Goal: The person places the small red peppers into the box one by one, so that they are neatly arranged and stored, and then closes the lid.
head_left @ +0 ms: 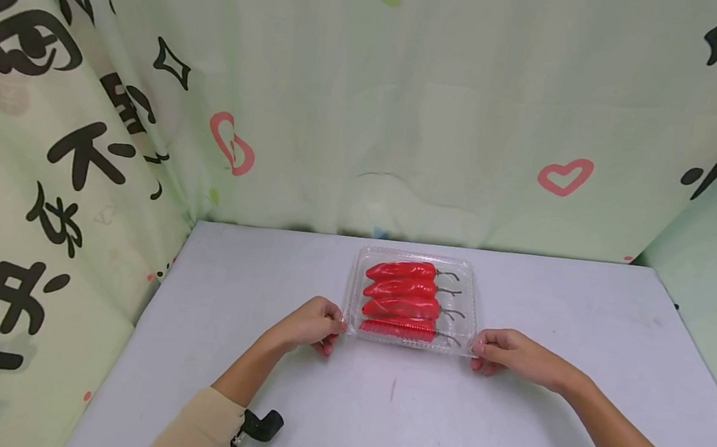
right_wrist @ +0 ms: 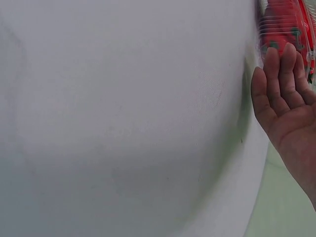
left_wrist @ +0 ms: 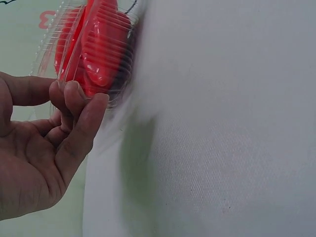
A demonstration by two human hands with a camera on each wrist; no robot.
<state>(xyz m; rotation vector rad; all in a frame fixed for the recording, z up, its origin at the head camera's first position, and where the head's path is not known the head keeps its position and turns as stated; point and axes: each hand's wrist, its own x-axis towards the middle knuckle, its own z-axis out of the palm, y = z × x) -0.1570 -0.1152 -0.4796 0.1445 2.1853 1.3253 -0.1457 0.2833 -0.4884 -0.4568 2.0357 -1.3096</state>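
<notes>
In the head view a clear plastic box [head_left: 472, 306] lies toward the back of the table, several long red chili peppers [head_left: 403, 307] side by side inside it. Their thin stems point right. My left hand [head_left: 315, 324] pinches the front left corner between thumb and curled fingers. At the front right corner, my right hand [head_left: 510, 353] pinches the edge. The left wrist view shows that hand's fingertips on the ribbed box [left_wrist: 126, 74], red peppers [left_wrist: 101, 49] behind the plastic. From the right wrist, the fingers [right_wrist: 288, 74] overlap the box's end, the thumb hidden.
A white-covered table [head_left: 388, 433] spreads around the box. Behind it hangs a pale green curtain [head_left: 315, 137] with printed hearts, and more printed cloth [head_left: 8, 213] closes off the left side. Black wrist mounts [head_left: 262, 425] sit by both sleeves.
</notes>
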